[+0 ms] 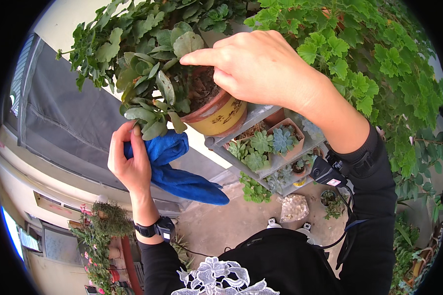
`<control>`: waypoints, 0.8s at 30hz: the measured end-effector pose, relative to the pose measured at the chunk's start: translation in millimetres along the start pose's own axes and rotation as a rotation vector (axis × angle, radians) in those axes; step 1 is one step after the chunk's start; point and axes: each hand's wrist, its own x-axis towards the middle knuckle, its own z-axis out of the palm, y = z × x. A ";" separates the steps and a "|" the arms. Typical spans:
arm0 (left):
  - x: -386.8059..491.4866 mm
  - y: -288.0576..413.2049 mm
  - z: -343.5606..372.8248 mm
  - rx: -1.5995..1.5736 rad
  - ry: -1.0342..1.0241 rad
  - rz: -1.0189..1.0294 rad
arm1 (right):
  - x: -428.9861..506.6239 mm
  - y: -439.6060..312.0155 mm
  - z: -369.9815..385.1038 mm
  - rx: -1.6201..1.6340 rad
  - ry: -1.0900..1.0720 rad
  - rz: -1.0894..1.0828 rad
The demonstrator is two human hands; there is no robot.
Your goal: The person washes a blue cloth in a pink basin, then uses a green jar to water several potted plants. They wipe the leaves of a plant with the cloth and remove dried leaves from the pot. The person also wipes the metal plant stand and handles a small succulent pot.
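A succulent with thick grey-green leaves (165, 86) grows in a terracotta pot with a yellow band (221, 117), on the top of a grey metal plant stand. My left hand (131, 158) is at the lowest leaves, thumb and fingertips together on a leaf's edge. A blue towel cloth (186, 184) hangs from this hand, bunched behind the thumb. Over the pot's rim reaches my right hand (256, 66), its index finger stretched to a broad round leaf (188, 45). Its other fingers curl under, and whatever they may hold is hidden.
Small potted succulents (273, 142) fill the lower shelves of the plant stand (240, 158). Leafy green plants (391, 66) crowd the right side. On the floor (206, 225) a clear bag of pale pieces (294, 208) lies near my feet. A dark screen (70, 96) stands at left.
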 end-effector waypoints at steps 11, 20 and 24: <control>-3.0 6.4 -1.9 0.053 -0.015 -0.036 | -1.5 5.1 -2.1 0.046 0.022 -0.029; -2.5 10.7 -3.7 0.040 -0.020 -0.034 | 0.7 8.5 -7.9 0.066 0.037 -0.047; -5.3 13.6 -7.8 0.029 -0.003 -0.045 | 1.2 6.8 -15.1 0.051 0.017 -0.040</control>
